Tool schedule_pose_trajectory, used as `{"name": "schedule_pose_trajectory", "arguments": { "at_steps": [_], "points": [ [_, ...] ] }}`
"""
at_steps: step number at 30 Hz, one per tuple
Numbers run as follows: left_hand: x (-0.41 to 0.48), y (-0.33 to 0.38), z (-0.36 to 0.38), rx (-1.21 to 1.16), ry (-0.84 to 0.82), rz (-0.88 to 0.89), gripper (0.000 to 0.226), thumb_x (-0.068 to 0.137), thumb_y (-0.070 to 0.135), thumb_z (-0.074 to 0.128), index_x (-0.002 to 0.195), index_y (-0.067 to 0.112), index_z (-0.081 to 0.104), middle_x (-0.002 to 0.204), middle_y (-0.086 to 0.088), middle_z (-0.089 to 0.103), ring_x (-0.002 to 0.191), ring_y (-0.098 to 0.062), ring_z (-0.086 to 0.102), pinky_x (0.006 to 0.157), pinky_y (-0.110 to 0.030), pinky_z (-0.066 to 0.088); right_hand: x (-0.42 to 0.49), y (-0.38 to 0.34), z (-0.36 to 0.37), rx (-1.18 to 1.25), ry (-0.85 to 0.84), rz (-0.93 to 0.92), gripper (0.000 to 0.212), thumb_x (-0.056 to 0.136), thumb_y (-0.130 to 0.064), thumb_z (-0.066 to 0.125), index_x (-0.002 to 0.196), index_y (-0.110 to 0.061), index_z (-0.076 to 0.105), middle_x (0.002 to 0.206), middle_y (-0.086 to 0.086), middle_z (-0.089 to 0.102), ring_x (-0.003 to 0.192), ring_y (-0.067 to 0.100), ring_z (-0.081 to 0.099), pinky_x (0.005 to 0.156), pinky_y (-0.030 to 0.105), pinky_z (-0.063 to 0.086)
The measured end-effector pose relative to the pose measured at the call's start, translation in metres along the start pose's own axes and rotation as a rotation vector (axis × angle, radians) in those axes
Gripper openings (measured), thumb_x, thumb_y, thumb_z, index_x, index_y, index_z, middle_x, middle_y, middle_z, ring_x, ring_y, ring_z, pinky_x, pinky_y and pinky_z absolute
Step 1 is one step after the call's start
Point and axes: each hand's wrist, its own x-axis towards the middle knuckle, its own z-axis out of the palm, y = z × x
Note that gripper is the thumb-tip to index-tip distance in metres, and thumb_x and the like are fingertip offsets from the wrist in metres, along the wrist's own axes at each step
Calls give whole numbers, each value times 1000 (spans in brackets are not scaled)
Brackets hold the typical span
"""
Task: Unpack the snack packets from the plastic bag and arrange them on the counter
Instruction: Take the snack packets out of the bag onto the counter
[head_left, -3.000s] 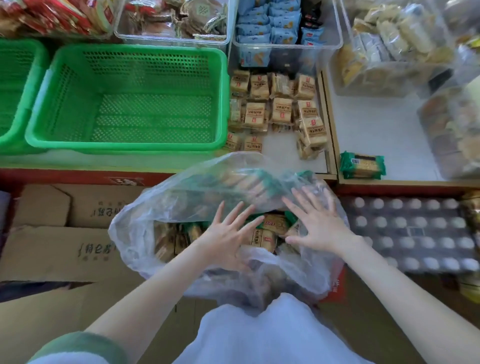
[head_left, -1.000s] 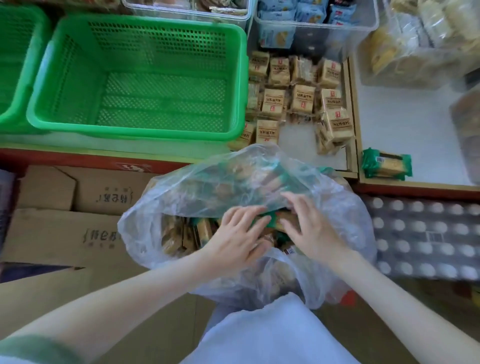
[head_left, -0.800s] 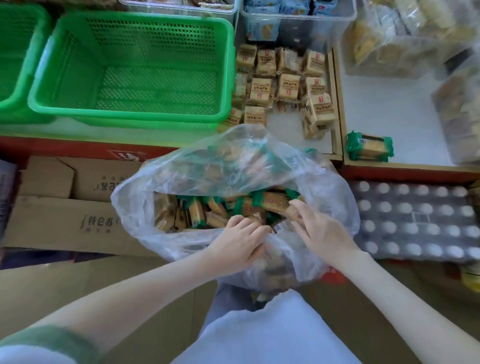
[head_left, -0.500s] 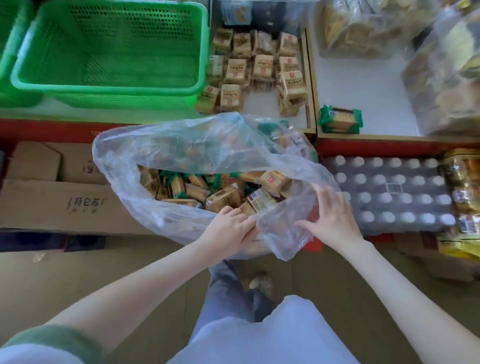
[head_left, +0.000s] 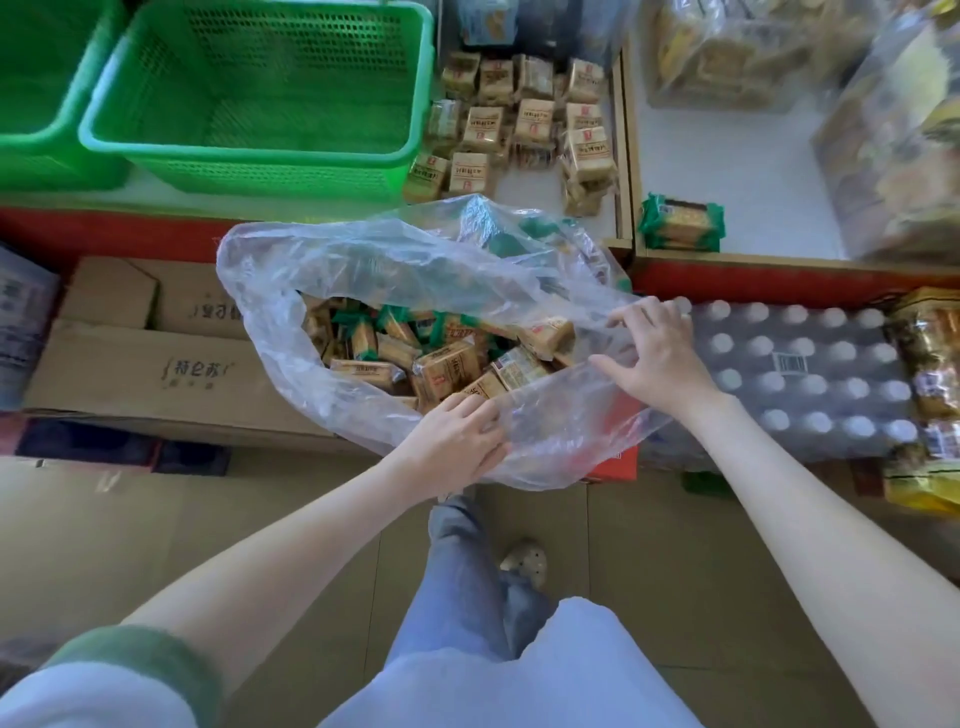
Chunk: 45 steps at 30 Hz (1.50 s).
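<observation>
Since a moment earlier the mouth of the bag (head_left: 395, 260) had been pulled wider, and the right hand (head_left: 660, 358) had slid up from the bag's side to its right rim.

From where I stood, the bag hung below the counter (head_left: 753, 171), in front of the boxes (head_left: 156, 374) and beside the bottles (head_left: 810, 384). The left hand (head_left: 457, 441) had its fingers curled together over the near rim, clamped on the film. The right hand's fingers were a little apart and bent onto the film, thumb below them; it looked like a pinch on the rim, though the clear plastic made that hard to be sure of. Neither hand held a packet.

The packets (head_left: 447, 364) lay heaped inside the bag, tan ones and green-ended ones jumbled together. Up on the counter a group of tan packets (head_left: 530, 124) sat in rough rows just right of the basket (head_left: 244, 160), and a lone green packet (head_left: 680, 223) lay in the next section, well apart from them.

I judged the work to be at an early stage: the bag was open and ready, a small share was laid out, and most of the load was left to lift out and arrange.
</observation>
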Motion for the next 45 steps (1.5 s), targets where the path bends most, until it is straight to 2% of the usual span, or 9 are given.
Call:
{"name": "schedule_pose_trajectory", "arguments": {
  "at_steps": [4,10,18,23,27,32,35,38,45],
  "points": [
    [17,-10,-1,7,87,-46,31,100,25,41,107,9,65,110,-11,64,97,-29,61,88,-39,47,19,2,4,-140,-64,-164,52,84,-39,66,132,-27,51,127,4,46,117,24,34,94,38,23],
    [56,-51,13,40,2,-72,39,95,22,48,131,11,58,139,-17,51,130,-33,46,111,-50,31,39,10,18,-185,-405,18,62,95,-60,22,152,-41,6,162,-4,4,147,18,-3,114,41,-3],
    [128,-113,16,15,-166,-125,53,99,42,30,143,17,46,150,-16,39,141,-33,32,117,-53,14,88,25,23,52,-63,-29,27,92,-4,54,119,-3,62,106,15,61,90,35,56,73,46,50],
    [176,-142,17,67,-148,-102,53,99,40,31,146,17,41,147,-16,43,139,-33,35,116,-48,6,139,47,22,45,75,163,18,96,-1,46,107,2,60,99,18,59,89,31,55,74,35,46],
    [204,-158,20,120,-289,-117,58,100,28,37,154,22,16,158,-11,24,147,-28,15,118,-44,-5,164,57,43,-85,-96,235,21,90,4,49,106,0,63,103,19,61,93,34,52,75,34,36],
    [209,-171,20,89,-312,-127,57,97,18,40,151,22,23,150,-9,37,134,-29,38,114,-42,15,154,16,23,-30,-18,76,51,81,-12,51,132,-16,50,127,6,49,116,24,40,95,41,33],
    [205,-174,19,97,-332,-82,55,98,20,38,151,20,23,147,-8,40,126,-29,46,108,-40,20,121,-17,6,28,-387,-294,60,78,-15,56,137,-22,45,133,-2,49,126,20,35,104,42,27],
    [204,-176,12,63,-297,-50,50,92,14,44,142,12,43,133,-15,55,108,-34,59,98,-43,37,97,-18,15,-100,-683,-374,67,81,-15,60,144,-24,41,140,-3,48,130,21,37,109,40,14],
    [180,-184,4,8,-159,70,42,93,20,39,126,2,58,122,-17,62,108,-34,61,94,-43,44,114,-22,26,-218,-517,-458,56,64,-5,71,119,-11,64,115,5,65,113,24,56,99,38,29]
  ]
}}
